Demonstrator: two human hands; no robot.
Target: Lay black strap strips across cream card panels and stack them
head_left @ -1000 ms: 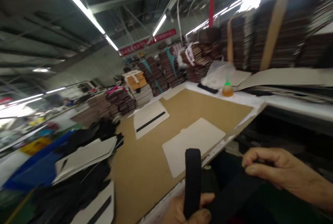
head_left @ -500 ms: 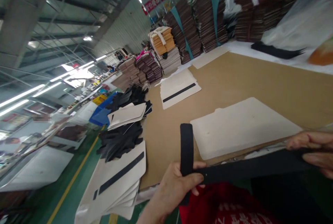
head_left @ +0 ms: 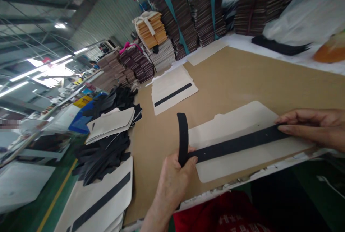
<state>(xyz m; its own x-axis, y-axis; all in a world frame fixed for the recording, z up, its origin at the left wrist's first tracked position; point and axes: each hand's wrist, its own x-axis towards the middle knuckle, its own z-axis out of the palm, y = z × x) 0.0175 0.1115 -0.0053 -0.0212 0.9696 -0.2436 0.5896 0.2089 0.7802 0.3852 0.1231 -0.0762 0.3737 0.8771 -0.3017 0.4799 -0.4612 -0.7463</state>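
A brown-topped table [head_left: 242,77] carries cream panels [head_left: 172,90], stacked boards [head_left: 199,13] and black strips [head_left: 277,47].

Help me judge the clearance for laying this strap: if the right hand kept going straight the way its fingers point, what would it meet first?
The right hand points leftward along the black strap, so it would probably slide over the strap and the cream panel beneath it. Beyond lies bare brown board; depth is uncertain.

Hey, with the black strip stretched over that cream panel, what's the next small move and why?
Probably lower the black strip flat onto the cream panel: the left hand pinches one end, which curls upward, and the right hand holds the other.
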